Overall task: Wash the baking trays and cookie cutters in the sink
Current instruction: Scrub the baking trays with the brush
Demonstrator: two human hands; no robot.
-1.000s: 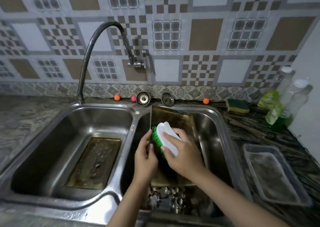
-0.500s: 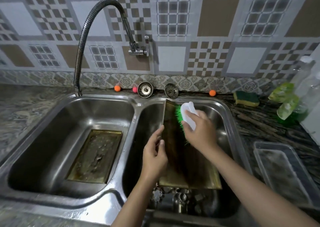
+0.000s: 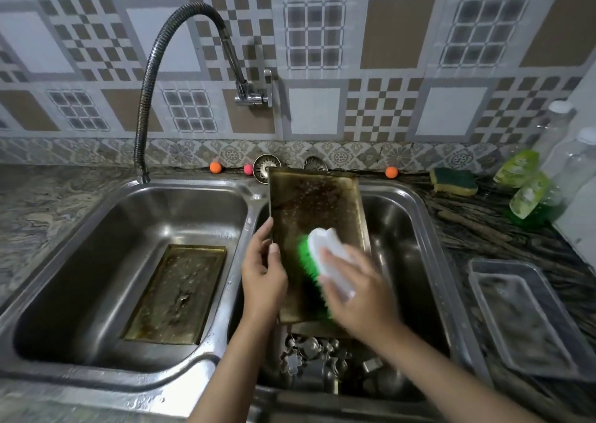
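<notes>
A stained baking tray (image 3: pixel 314 203) leans tilted in the right sink basin (image 3: pixel 409 229), its top edge against the back rim. My left hand (image 3: pixel 263 269) grips its left edge. My right hand (image 3: pixel 358 288) holds a white scrubbing brush (image 3: pixel 325 255) with green bristles, pressed on the tray's lower half. Several metal cookie cutters (image 3: pixel 309 355) lie on the basin floor below the tray. A second baking tray (image 3: pixel 177 293) lies flat in the left basin (image 3: pixel 96 261).
A flexible tap (image 3: pixel 180 35) arches over the left basin. Two drain strainers (image 3: pixel 264 166), small orange and pink balls and a yellow-green sponge (image 3: pixel 454 182) sit along the back ledge. Bottles (image 3: pixel 529 193) stand at far right. A clear plastic container (image 3: pixel 522 313) rests on the right counter.
The brush has moved from the tray's top end down to its lower half. The tray now faces me more squarely, my left hand still on its left edge.
</notes>
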